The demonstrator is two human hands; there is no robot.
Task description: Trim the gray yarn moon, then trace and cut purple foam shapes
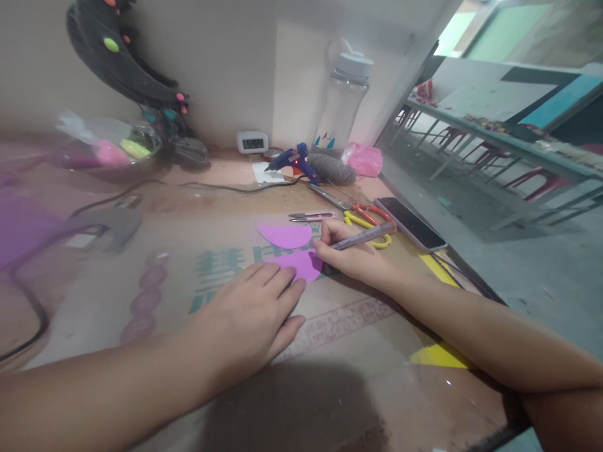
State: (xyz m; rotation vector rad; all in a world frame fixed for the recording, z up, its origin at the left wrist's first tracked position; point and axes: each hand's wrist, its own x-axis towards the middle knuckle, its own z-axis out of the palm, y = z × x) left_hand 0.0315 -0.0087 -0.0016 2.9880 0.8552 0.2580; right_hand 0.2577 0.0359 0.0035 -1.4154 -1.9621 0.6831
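My left hand (257, 311) lies flat with fingers stretched out, pressing a purple paper piece (306, 265) onto the printed cardboard (179, 326). My right hand (348, 251) is closed round a pen (370, 235), its tip end down at the right edge of that piece; the tip itself is hidden by the fingers. Just beyond lies a second purple paper piece (285, 235), half-round in shape and apart from both hands. Thread snips (311, 217) rest behind it. Scissors (365, 220) with red and yellow handles lie beyond my right hand.
A phone (412, 225) lies by the table's right edge. At the back are a blue glue gun (294, 164) with its cord, grey yarn (332, 169), a small clock (252, 142) and a water bottle (342, 103). A purple sheet (28, 229) is at left.
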